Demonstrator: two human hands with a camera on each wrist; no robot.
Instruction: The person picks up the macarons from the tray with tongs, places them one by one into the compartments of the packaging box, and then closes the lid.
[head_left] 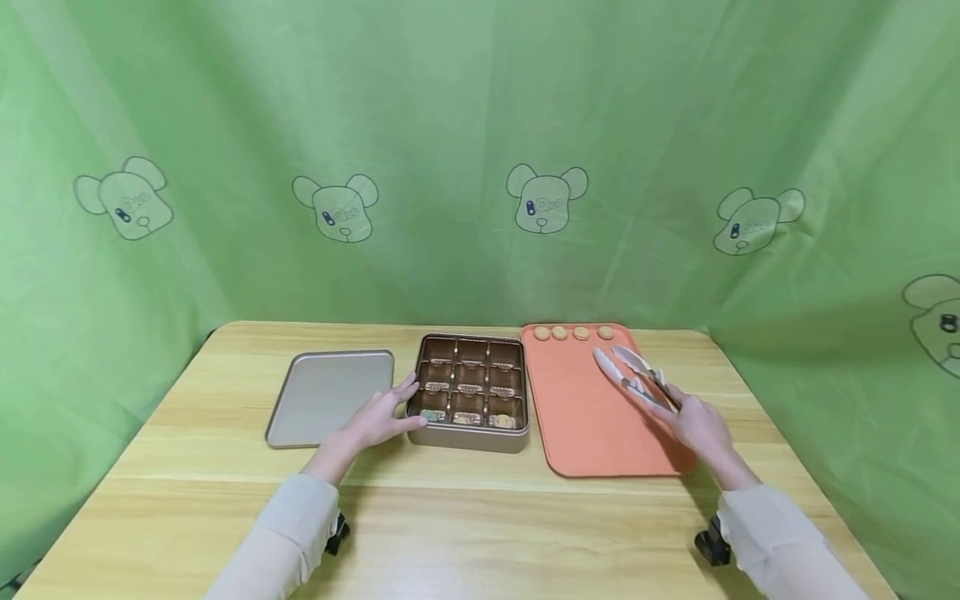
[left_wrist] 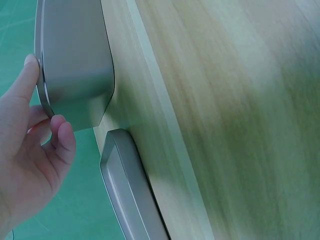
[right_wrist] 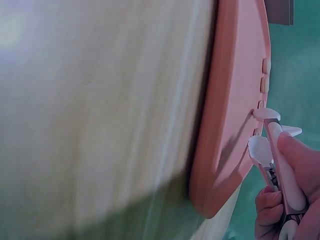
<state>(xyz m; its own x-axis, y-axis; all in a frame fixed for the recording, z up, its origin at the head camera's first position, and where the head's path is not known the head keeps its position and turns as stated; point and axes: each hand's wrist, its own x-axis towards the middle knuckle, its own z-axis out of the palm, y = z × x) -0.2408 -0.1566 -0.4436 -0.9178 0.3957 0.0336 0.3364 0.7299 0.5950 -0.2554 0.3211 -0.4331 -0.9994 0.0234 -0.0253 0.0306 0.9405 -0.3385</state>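
Observation:
A rectangular metal tin (head_left: pixel 468 437) stands mid-table with a brown divided insert (head_left: pixel 470 377). Its front row holds a greenish cookie (head_left: pixel 429 415), a pale one (head_left: pixel 467 419) in the middle and a yellowish one (head_left: pixel 504 421) at right. My left hand (head_left: pixel 381 417) holds the tin's front left corner, thumb on the rim and fingers along the left side. In my right hand (head_left: pixel 699 423) I grip a pair of tongs (head_left: pixel 626 379) above the orange tray (head_left: pixel 592 433). Their parted ends have nothing between them. Several round cookies (head_left: pixel 581 333) line the tray's far edge.
A flat metal lid (head_left: pixel 330 396) lies left of the tin, near my left forearm. The tray sits close against the tin's right side. Behind the wooden table (head_left: pixel 450 517) and around its sides hangs a green curtain (head_left: pixel 450 275) with bear drawings.

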